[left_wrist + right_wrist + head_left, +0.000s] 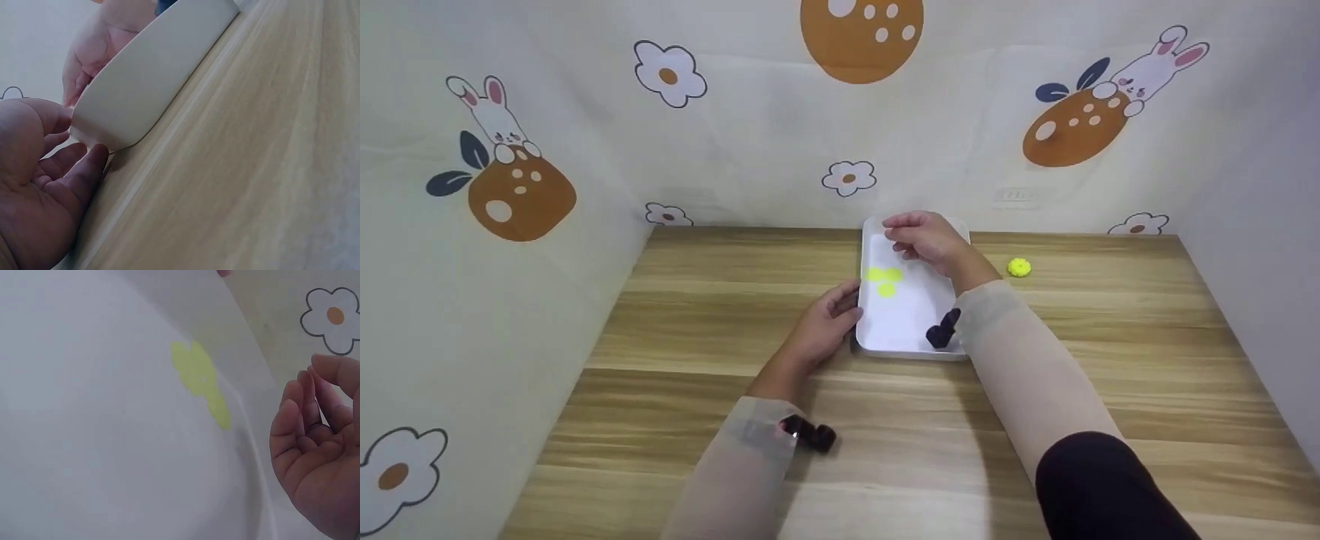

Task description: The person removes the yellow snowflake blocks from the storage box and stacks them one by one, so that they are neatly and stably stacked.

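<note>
A white rectangular tray (pixel 911 319) stands on the wooden table, holding small bright yellow pieces (pixel 886 290) grouped near its left side. These yellow pieces (pixel 197 374) look washed out, so their edges blur together. My left hand (pixel 829 326) is at the tray's left wall from outside; its fingertips touch the wall in the left wrist view. Above the far part of the tray is my right hand (pixel 926 240), its fingers loosely bent and nothing visible between them. Right of the tray lies one yellow lobed, flower-like piece (pixel 1019 268), apart from both hands.
The wooden table (pixel 697 315) meets a cloth backdrop (pixel 750 135) printed with rabbits and flowers just behind the tray. More wall stands at the left and right. A small black device (pixel 810 435) is strapped to each sleeve.
</note>
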The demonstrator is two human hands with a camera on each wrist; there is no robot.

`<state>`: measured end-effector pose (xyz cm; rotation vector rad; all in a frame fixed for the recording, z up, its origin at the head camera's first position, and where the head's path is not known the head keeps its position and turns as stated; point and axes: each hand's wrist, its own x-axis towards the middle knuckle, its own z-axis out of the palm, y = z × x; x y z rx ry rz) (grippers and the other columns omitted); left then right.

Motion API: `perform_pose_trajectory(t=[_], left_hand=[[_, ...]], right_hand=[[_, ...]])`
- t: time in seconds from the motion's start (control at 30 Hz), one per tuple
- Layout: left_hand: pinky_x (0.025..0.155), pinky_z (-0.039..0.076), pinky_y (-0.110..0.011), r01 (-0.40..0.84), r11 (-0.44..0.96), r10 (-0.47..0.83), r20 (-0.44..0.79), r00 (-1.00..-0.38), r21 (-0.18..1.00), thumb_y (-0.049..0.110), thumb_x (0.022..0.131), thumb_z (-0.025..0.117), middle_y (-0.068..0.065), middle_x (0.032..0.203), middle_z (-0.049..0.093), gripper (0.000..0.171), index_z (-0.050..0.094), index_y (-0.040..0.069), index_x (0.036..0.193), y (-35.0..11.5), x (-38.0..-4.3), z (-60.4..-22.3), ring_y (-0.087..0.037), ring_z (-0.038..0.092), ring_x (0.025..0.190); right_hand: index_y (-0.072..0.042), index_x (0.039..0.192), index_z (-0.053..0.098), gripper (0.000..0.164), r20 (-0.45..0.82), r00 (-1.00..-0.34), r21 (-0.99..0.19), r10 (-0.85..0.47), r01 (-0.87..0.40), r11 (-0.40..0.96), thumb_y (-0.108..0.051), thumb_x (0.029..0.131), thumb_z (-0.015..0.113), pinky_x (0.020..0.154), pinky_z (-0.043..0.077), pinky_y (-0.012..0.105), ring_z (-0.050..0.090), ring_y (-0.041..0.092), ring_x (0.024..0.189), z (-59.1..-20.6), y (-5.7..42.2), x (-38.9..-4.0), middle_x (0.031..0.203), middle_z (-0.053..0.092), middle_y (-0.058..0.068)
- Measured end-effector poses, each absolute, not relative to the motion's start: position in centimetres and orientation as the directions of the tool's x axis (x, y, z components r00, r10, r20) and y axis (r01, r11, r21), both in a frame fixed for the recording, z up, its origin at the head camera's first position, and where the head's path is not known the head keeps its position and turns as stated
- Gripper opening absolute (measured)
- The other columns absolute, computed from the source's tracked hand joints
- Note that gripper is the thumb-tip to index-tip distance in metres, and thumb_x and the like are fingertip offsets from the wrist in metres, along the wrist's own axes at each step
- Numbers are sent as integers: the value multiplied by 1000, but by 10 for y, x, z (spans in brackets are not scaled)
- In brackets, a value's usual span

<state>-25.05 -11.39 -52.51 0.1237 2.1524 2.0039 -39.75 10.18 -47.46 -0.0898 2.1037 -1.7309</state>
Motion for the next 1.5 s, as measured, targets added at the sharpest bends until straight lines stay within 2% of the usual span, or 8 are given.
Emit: perform_pose_trajectory(t=[0.1,0.2,0.4,0.6,0.83,0.97,1.3,1.5], left_hand=[[130,40,-46,-74,70,205,-87,-975,995,4,107,58,-23,166,48,57,42,1,162,-114,-251,-526,-34,44,157],[130,39,-46,-76,63,210,-88,-974,995,3,107,57,-23,166,47,58,41,1,163,-114,-251,-526,-34,43,158],[130,39,-45,-73,62,219,-85,-972,995,3,107,57,-24,166,47,59,40,1,163,-114,-252,-527,-34,43,158],[130,39,-48,-42,45,232,-52,-971,998,1,106,57,-27,165,46,59,39,-3,162,-115,-251,-527,-38,43,157],[130,40,-46,-34,61,214,-46,-976,998,3,105,59,-25,164,48,59,42,-1,162,-116,-251,-528,-36,45,157],[130,40,-46,-42,65,208,-55,-977,997,4,105,59,-24,165,48,59,42,0,162,-115,-251,-529,-35,45,157],[129,41,-48,-52,94,214,-72,-974,994,5,107,58,-22,166,48,58,43,2,162,-116,-250,-527,-35,45,157],[130,40,-47,-50,68,218,-64,-974,996,4,107,59,-23,167,46,58,42,1,162,-116,-251,-528,-35,43,158]], right_hand=[[-4,137,70,40,-261,-909,-947,-325,175,271,-19,99,75,77,56,25,64,16,89,-484,101,-399,103,72,2],[-9,132,74,37,-258,-908,-935,-330,149,321,-19,96,78,79,55,26,63,16,90,-490,100,-398,99,73,-3],[-10,126,75,34,-276,-892,-920,-358,137,368,-13,93,81,85,52,27,64,16,97,-498,96,-396,109,74,1],[-17,126,76,35,-324,-870,-877,-372,128,464,-14,92,84,98,52,30,64,18,110,-498,94,-396,121,75,2],[-19,127,76,39,-321,-854,-807,-409,20,591,-6,91,81,108,51,33,62,21,116,-496,92,-395,127,75,2],[-21,127,77,39,-320,-850,-768,-419,-27,640,-4,91,79,109,51,35,60,21,117,-497,91,-394,127,74,0],[-12,128,79,43,-223,-848,-765,-480,-153,625,0,87,75,106,54,32,65,19,116,-500,89,-391,125,77,7],[-15,126,80,41,-216,-847,-737,-486,-186,650,-2,88,75,103,52,31,63,18,111,-499,89,-392,122,76,5]])
